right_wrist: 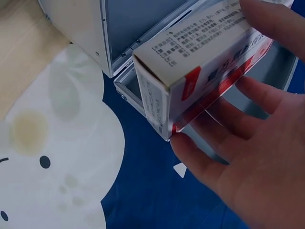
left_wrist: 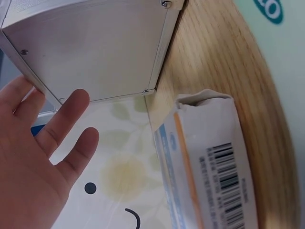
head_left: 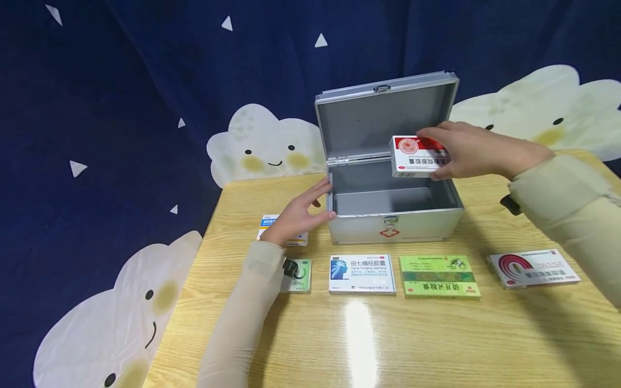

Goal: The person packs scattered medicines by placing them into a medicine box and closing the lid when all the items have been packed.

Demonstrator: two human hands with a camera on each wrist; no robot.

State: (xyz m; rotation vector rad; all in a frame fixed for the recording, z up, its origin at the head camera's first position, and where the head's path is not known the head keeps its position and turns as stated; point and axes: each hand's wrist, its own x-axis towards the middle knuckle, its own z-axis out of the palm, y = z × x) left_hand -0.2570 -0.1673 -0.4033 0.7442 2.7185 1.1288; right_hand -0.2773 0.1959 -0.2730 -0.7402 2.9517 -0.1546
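Observation:
A silver metal first-aid case (head_left: 359, 229) stands on the table with its lid raised. My right hand (head_left: 477, 151) grips a red and white medicine box (head_left: 412, 156) between thumb and fingers, over the right part of the case's opening. In the right wrist view the same medicine box (right_wrist: 190, 71) is tilted, thumb on one side and fingers on the other. At the case's left side is my left hand (head_left: 303, 213), its fingers extended. In the left wrist view some fingertips of that hand (left_wrist: 33, 157) touch the case's rim and hold nothing.
On the wooden table (head_left: 412, 339) lie a blue and white medicine box (head_left: 361, 275), a green one (head_left: 439, 277) and a white one with a red arc (head_left: 533, 268). Partly behind the left arm are an orange-striped box (left_wrist: 209, 162) and a pale green box (head_left: 303, 277).

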